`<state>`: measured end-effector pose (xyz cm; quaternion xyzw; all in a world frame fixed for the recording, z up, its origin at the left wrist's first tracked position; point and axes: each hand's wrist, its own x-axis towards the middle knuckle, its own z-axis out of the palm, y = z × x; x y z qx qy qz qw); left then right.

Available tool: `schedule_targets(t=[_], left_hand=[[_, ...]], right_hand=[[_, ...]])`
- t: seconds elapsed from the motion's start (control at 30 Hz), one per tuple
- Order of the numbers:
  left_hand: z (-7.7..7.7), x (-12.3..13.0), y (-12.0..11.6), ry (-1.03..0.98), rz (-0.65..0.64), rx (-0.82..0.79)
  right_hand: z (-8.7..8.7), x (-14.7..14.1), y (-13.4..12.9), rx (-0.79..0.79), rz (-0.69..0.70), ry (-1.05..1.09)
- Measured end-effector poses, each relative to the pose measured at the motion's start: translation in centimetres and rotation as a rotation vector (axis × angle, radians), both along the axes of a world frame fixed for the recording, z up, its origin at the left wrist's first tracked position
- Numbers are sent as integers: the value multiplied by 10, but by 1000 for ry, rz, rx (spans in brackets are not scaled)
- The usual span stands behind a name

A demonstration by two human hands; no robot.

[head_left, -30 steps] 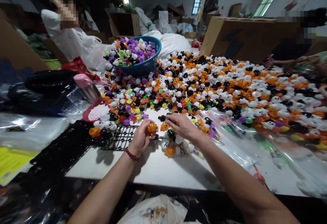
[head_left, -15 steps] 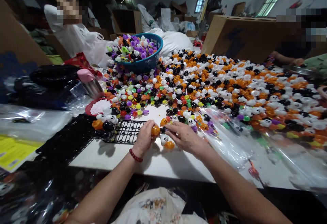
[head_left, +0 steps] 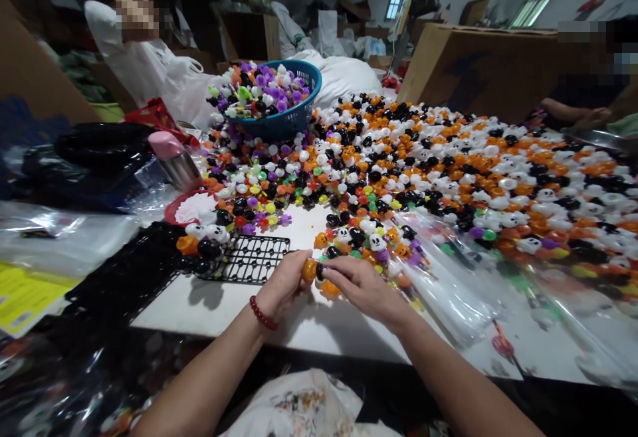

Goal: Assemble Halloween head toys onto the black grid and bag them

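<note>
My left hand [head_left: 286,281], with a red bead bracelet at the wrist, grips an orange piece [head_left: 309,270] between thumb and fingers. Facing it, my right hand [head_left: 356,283] pinches a small black piece [head_left: 319,271] right beside the orange one. Another orange piece [head_left: 329,289] lies on the white table just below my fingertips. To the left, a black grid tray [head_left: 256,259] carries a cluster of white, orange and black figures [head_left: 202,246] at its left end. Ghost and pumpkin figures [head_left: 377,242] lie beyond my right hand.
A large heap of small figures [head_left: 448,158] covers the table's far side. Behind it stands a blue basket [head_left: 294,118] full of pieces. A pink-capped bottle [head_left: 174,161], a red dish [head_left: 174,210], plastic bags [head_left: 443,291] and scissors [head_left: 503,345] lie around. Two people sit beyond.
The black piece has come closer to the orange one, and both hands have moved slightly down. The view has shifted a little. The right-hand person's hand has moved.
</note>
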<state>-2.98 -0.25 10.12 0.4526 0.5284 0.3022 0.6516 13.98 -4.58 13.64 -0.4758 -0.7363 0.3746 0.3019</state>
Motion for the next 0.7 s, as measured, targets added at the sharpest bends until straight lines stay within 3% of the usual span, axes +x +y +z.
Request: schedule_targets(t=[0.1, 0.2, 0.4, 0.57, 0.63, 0.7], left_hand=[[0, 1, 5, 93, 48, 167], [-6, 2, 10, 249, 97, 405], [-32, 4, 2, 215, 95, 300], [-21, 1, 16, 109, 63, 289], [-12, -5, 37, 276, 52, 441], [-8, -12, 63, 587, 40, 631]], right_hand=[[-7, 1, 5, -156, -104, 132], [-16, -3, 7, -163, -172, 119], [-36, -15, 4, -160, -148, 47], [-26, -1, 9, -50, -180, 47], [-18, 15, 16, 41, -271, 12], [-14, 34, 26, 153, -398, -77]])
